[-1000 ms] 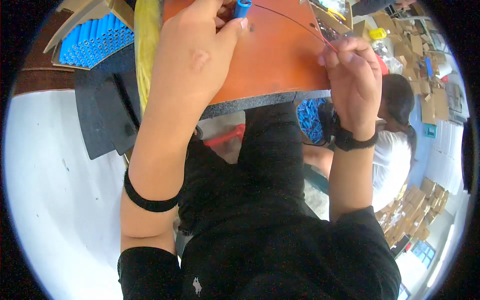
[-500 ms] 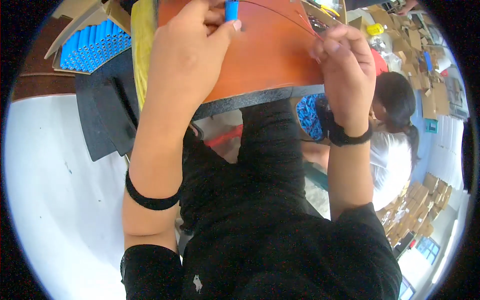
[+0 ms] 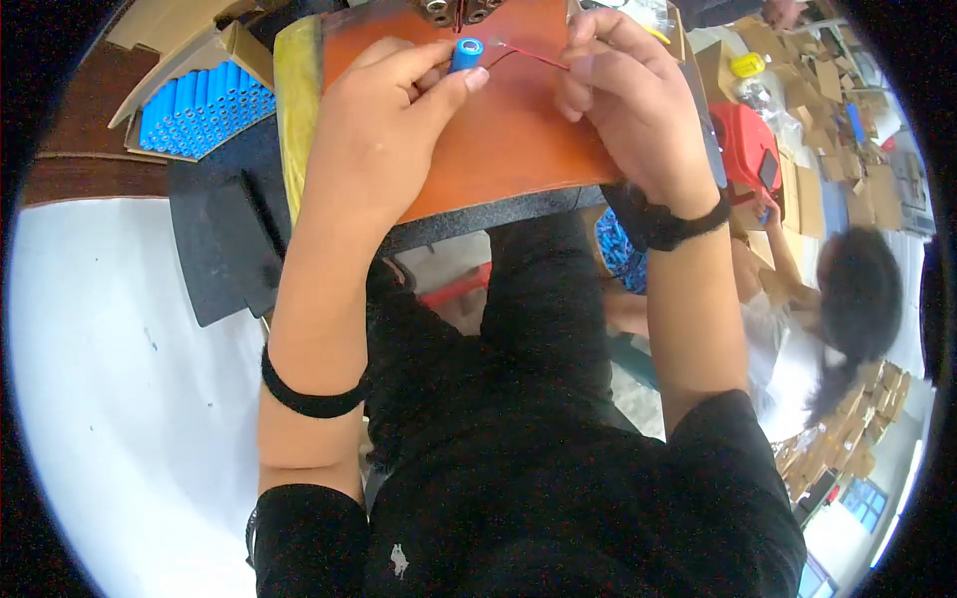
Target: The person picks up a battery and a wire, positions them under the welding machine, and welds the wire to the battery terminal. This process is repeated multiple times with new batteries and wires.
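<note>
My left hand [image 3: 384, 130] pinches a blue cylindrical battery cell [image 3: 467, 56] between thumb and fingers, its round metal end tilted up. To the right, my right hand [image 3: 633, 95] is closed on a thin red and black wire [image 3: 538, 59]. The wire's free end reaches left, close to the cell; whether it touches the cell I cannot tell. Both hands are over an orange-brown work mat [image 3: 498, 149]. Just beyond the cell, metal parts of a bench device [image 3: 461, 12] show at the top edge.
A cardboard box of blue cells [image 3: 204, 105] stands at the left, beside a yellow strip [image 3: 296, 120] along the mat. Blue items fill a container [image 3: 620, 249] below the table at right. A co-worker [image 3: 797, 329] sits at the right near a red case [image 3: 743, 145].
My right hand has moved left and nearer the cell with the wire. The cell has come lower and shows its end. The bench device has come into view, and the co-worker has shifted.
</note>
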The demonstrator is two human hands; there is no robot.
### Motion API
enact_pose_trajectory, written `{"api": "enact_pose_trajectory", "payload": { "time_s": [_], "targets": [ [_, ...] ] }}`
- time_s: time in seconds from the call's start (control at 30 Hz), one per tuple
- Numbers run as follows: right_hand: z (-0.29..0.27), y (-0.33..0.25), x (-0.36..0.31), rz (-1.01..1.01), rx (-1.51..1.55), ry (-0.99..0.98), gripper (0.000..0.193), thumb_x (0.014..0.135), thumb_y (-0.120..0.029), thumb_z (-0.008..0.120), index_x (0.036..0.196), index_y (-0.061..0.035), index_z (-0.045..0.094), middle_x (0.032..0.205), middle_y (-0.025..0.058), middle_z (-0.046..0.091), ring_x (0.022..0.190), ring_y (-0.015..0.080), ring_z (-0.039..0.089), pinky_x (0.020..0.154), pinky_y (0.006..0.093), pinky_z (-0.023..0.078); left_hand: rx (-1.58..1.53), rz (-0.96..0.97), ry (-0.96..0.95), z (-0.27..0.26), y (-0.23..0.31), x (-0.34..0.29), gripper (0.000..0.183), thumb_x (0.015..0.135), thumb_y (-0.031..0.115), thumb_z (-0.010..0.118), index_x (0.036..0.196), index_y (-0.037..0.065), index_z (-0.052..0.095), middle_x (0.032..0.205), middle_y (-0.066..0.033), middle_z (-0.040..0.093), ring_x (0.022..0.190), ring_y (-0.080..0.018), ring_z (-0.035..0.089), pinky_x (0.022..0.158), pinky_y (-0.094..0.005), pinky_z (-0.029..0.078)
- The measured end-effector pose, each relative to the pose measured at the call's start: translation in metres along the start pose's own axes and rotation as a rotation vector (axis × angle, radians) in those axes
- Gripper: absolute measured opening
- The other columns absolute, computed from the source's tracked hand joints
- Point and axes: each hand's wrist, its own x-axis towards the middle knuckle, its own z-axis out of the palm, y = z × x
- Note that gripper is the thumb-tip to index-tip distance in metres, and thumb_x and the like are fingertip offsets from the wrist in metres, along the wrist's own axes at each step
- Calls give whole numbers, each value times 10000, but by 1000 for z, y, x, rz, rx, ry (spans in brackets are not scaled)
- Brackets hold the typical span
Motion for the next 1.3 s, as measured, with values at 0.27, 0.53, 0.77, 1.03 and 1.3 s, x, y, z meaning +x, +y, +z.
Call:
{"api": "enact_pose_trajectory", "payload": {
  "time_s": [0.27,0.53,0.77,1.03,1.3],
  "targets": [
    [6,-4,14,183,-3,8,67,885,-4,499,927,-56,508,703,18,499,615,133,480,573,270,417,74,23,48,7,-1,7,273,836,202,677,1024,4,675,819,-159,602,736,-297,599,688,-372,463],
    [2,2,26,118,104,-257,45,892,-22,500,917,-59,504,698,22,490,613,133,474,574,264,408,200,-11,84,10,0,4,319,887,292,650,1043,14,652,839,-149,610,727,-246,576,694,-329,458],
    [5,1,24,163,-20,-106,41,900,-26,500,923,-59,508,712,21,508,606,130,482,581,256,412,232,5,88,11,-2,6,334,886,308,653,1038,11,644,820,-153,606,717,-267,569,694,-340,461],
    [13,-2,20,184,-94,12,35,908,-34,519,932,-59,514,733,10,525,622,116,491,597,244,415,215,38,141,11,-3,6,357,876,320,668,1059,14,652,798,-154,604,701,-246,576,680,-337,466],
    [0,1,3,9,-25,-51,131,891,-44,507,1019,-28,534,771,-8,482,707,98,440,675,252,379,71,190,101,11,0,2,287,776,258,745,957,38,707,822,-134,639,719,-297,613,696,-358,499]
  ]
}}
